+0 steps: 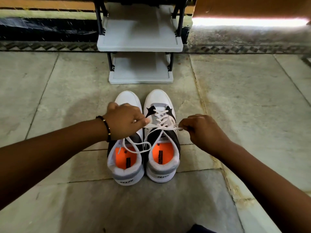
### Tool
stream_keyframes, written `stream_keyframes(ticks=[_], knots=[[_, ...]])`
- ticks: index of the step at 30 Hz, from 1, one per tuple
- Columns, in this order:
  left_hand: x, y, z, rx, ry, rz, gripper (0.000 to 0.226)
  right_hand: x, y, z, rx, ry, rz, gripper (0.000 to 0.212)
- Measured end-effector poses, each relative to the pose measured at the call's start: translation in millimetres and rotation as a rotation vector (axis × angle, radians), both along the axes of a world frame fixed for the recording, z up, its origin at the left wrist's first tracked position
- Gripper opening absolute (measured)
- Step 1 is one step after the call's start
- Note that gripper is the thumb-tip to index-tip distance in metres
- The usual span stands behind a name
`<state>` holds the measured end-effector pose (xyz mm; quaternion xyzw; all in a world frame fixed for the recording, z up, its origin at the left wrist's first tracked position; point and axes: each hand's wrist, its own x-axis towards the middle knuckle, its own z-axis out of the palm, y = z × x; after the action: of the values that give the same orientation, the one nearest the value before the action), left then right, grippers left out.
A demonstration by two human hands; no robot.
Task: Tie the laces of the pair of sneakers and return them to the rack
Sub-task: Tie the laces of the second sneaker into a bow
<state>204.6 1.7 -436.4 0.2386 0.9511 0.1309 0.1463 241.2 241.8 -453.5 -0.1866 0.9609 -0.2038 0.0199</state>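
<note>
Two white, grey and black sneakers with orange insoles stand side by side on the floor, toes pointing away from me. Over the left sneaker hovers my left hand, pinching one end of the right sneaker's white lace. My right hand pinches the other end, to the right of the right sneaker. The lace is stretched sideways between both hands across the shoe's tongue. Loose lace tails trail over the left sneaker's opening. The grey shoe rack stands just beyond the toes.
The rack has bare grey shelves on black posts, the lowest one close to the sneaker toes. Stone floor tiles spread left and right. A patterned border strip runs along the wall. A dark cloth edge shows at the bottom.
</note>
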Motion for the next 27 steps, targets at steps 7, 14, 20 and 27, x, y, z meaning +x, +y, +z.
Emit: stream_keyframes(ticks=[7,14,20,27], knots=[[2,-3,-4,-0.089,0.110,0.089,0.048,6,-1,-7,0.003,-0.048,-0.089,0.026],[5,-6,-9,-0.082,0.082,0.145,0.048,14,-4,-6,-0.041,-0.181,-0.270,0.021],[8,-10,-2,0.120,0.003,0.257,0.029,6,1,23,-0.291,-0.084,-0.525,0.019],[22,33,0,-0.218,0.032,-0.082,0.043,20,-41,21,0.175,-0.105,-0.104,0.026]])
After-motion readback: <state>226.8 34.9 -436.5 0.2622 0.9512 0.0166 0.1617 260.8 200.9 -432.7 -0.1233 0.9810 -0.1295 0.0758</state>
